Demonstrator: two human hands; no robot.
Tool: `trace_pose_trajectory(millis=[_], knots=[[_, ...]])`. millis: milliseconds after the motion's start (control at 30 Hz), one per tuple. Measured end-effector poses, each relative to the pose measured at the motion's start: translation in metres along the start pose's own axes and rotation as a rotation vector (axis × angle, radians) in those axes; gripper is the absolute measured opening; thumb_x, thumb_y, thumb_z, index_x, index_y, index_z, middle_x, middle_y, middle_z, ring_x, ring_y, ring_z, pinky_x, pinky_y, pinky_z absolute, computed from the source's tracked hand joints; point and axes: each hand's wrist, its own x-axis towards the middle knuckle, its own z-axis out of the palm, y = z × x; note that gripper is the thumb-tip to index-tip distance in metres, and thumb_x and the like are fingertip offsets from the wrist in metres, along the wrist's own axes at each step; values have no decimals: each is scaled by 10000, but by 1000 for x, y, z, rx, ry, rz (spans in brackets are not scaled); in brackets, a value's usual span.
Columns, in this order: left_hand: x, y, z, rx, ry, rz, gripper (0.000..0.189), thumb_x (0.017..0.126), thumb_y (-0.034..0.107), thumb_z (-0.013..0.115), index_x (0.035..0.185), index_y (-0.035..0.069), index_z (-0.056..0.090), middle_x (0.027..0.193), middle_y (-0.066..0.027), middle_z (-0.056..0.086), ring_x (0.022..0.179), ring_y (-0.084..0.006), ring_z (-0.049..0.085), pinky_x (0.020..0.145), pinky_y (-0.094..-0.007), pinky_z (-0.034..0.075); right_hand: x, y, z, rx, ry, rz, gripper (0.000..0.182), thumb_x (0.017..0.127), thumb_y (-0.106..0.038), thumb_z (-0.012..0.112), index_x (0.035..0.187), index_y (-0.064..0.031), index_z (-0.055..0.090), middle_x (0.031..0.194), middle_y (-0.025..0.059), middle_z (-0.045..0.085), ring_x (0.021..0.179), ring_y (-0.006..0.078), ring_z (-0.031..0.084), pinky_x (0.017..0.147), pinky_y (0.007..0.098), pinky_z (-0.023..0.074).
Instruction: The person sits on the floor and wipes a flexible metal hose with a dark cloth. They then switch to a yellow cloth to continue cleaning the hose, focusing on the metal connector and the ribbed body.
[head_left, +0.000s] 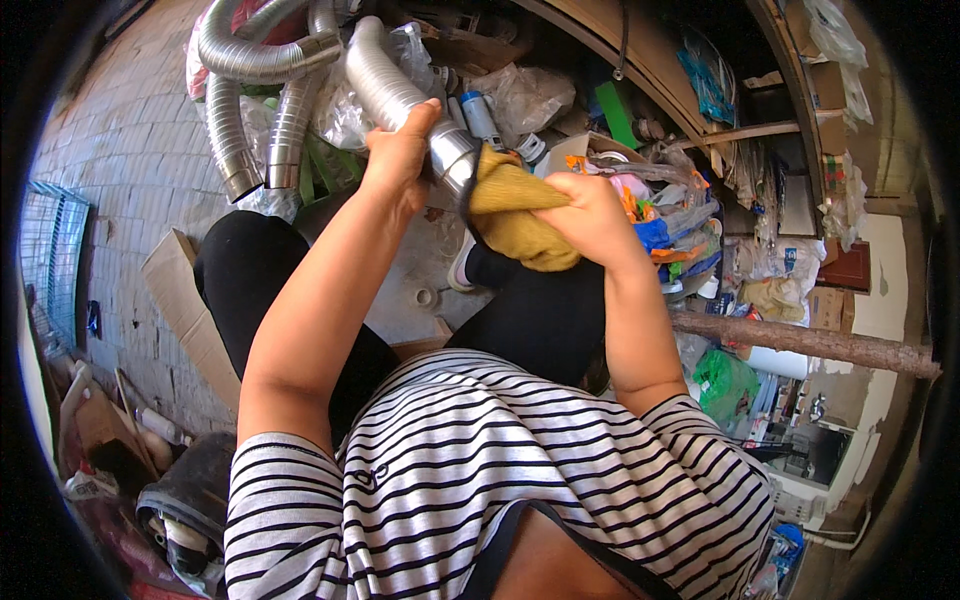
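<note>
My left hand (401, 157) is wrapped around a silver corrugated flexible metal duct (382, 82), near its smooth end collar (452, 156). A mustard-yellow cloth (517, 214) with a dark edge lies against the mouth of that collar. Bunched folds of the cloth are gripped in my right hand (592, 217). Whether part of the cloth reaches inside the duct is hidden. More silver flexible ducts (259, 64) are heaped beyond my left hand, two of their ends pointing down toward my knee.
A container heaped with plastic bags (675, 217) stands right of my right hand. A blue-and-white cylinder (480, 116) lies behind the duct. Flattened cardboard (187, 315) leans by my left leg. A rough wooden pole (810, 341) juts in at right. A small ring (425, 297) lies on the floor.
</note>
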Motion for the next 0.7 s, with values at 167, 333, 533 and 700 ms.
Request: trace_pose_trajectory(millis=[167, 333, 533, 700], knots=[[-13, 9, 10, -300, -155, -102, 470, 795, 291, 606, 1104, 7, 394, 947, -143, 538, 816, -268, 560, 723, -456, 496, -2, 23, -24, 1236, 211, -23, 335, 808, -118, 454, 1092, 32, 548, 1077, 139, 589, 982, 237, 573, 874, 362, 448], [-7, 19, 1, -454, -227, -104, 454, 824, 270, 554, 1162, 20, 383, 1022, -157, 530, 898, -287, 565, 802, -460, 495, -14, -8, -31, 1600, 95, -327, 539, 861, -346, 393, 1256, 19, 411, 1272, 181, 459, 1174, 334, 444, 1000, 450, 334], [-10, 25, 4, -428, -238, -73, 511, 868, 258, 457, 1305, 37, 311, 1170, -197, 511, 1012, -319, 566, 868, -470, 489, -35, 5, -6, 781, 467, -474, 498, 845, -302, 417, 1246, -6, 422, 1243, 167, 483, 1166, 308, 454, 1000, 451, 334], [-3, 25, -5, -511, -312, -72, 497, 880, 260, 426, 1310, 41, 302, 1163, -201, 512, 1017, -307, 567, 859, -459, 500, -42, -25, -60, 1506, 357, -578, 575, 851, -432, 401, 1264, -34, 413, 1259, 168, 465, 1136, 328, 464, 965, 476, 358]])
